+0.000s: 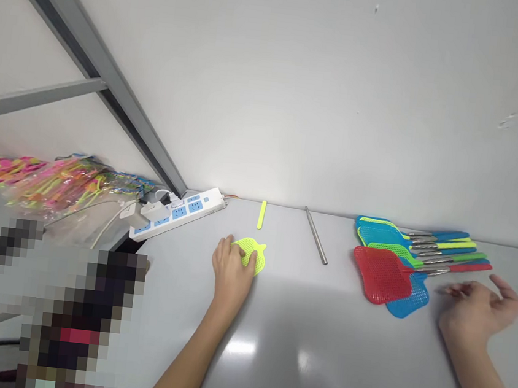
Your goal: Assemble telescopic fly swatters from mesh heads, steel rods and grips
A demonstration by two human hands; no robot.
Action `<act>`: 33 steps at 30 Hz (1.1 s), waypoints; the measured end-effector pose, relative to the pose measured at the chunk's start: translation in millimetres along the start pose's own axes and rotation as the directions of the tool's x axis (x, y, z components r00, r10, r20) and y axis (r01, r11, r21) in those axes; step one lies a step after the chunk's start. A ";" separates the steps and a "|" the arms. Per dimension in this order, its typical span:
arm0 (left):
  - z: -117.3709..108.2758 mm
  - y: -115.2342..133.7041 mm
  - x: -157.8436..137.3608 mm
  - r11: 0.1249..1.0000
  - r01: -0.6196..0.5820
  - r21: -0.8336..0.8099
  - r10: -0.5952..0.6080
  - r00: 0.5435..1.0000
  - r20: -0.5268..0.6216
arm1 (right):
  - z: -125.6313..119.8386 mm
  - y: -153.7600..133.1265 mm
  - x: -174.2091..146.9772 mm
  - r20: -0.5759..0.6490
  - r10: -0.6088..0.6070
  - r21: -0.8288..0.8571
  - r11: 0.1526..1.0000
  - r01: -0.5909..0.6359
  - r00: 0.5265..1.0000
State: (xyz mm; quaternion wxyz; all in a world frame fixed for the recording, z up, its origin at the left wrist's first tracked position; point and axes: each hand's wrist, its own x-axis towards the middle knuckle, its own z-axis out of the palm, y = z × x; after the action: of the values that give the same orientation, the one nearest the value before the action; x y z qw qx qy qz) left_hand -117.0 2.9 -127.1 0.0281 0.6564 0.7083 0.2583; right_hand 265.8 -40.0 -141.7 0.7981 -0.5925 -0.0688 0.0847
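Observation:
My left hand [233, 266] lies over a small yellow perforated fly swatter head [247, 254] on the table, gripping it between thumb and fingers. Beyond it, a yellow handle piece [262, 214] lies loose near the wall. A bare metal rod [316, 235] rests slantwise to the right of these. Farther right is a pile of fly swatters with metal shafts and coloured grips; a red fly swatter [382, 276] tops it, with a blue fly swatter head [409, 299] partly beneath. My right hand [480, 313], slightly blurred, hovers beside the pile with fingers apart and nothing visible in it.
A white power strip [178, 213] with plugged-in chargers stands at the table's left edge. Behind its cables, clear bags [65, 186] of colourful pieces lie beyond a metal frame post [124, 106]. A white wall [297, 99] bounds the table's back. Part of the lower left is pixelated.

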 end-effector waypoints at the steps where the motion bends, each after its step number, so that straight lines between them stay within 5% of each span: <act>1: 0.2 1.1 -1.3 1.000 0.005 -0.008 -0.005 1.000 0.017 | 1.1 -4.1 -7.3 0.063 -0.163 0.017 0.987 0.163 0.985; 4: 0.6 3.9 -4.6 0.999 0.049 -0.022 -0.046 0.994 0.097 | 8.9 -16.7 -39.2 0.267 -0.307 0.043 0.951 0.307 0.913; 6: 1.2 4.2 -6.1 0.998 0.057 -0.014 -0.054 0.988 0.145 | 18.6 -23.6 -67.3 0.499 -0.146 -0.019 0.984 0.179 0.855; 8: 2.3 3.3 -7.0 0.999 0.037 -0.007 -0.036 0.984 0.174 | 31.8 -27.5 -96.8 0.697 0.101 -0.158 0.987 0.015 0.710; 9: 3.0 2.7 -7.4 1.000 0.027 -0.004 -0.025 0.982 0.186 | 39.3 -28.0 -110.6 0.774 0.209 -0.253 0.968 -0.011 0.598; 11: 4.2 2.1 -8.2 1.000 0.015 0.004 -0.016 0.978 0.206 | 54.9 -25.5 -133.3 0.851 0.301 -0.341 0.940 0.018 0.431; 12: 4.6 2.1 -8.7 1.000 0.014 0.009 -0.015 0.976 0.215 | 62.6 -22.5 -141.6 0.868 0.303 -0.353 0.933 0.061 0.394; 18: 3.7 7.1 -14.0 0.999 0.014 0.034 -0.022 0.969 0.246 | 94.4 5.2 -150.5 0.858 0.142 -0.409 0.768 0.492 0.493; 22: 1.9 11.3 -17.1 0.998 -0.015 0.067 -0.001 0.973 0.230 | 99.1 10.8 -144.4 0.881 0.196 -0.443 0.662 0.605 0.431; 27: -5.3 16.3 -15.0 0.996 -0.078 0.044 0.069 0.980 0.187 | 90.6 5.3 -142.9 0.861 0.268 -0.488 0.676 0.553 0.432; 33: -10.7 16.9 -11.3 0.993 -0.115 -0.027 0.119 0.966 0.228 | 67.9 3.8 -133.9 0.869 0.297 -0.423 0.861 0.281 0.396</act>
State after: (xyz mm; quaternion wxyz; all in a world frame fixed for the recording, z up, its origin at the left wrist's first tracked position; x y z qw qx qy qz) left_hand -104.0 -11.2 -114.4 0.0990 0.7223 0.6585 0.1868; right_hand 120.6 -4.6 -127.0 0.4387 -0.6338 -0.5123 0.3787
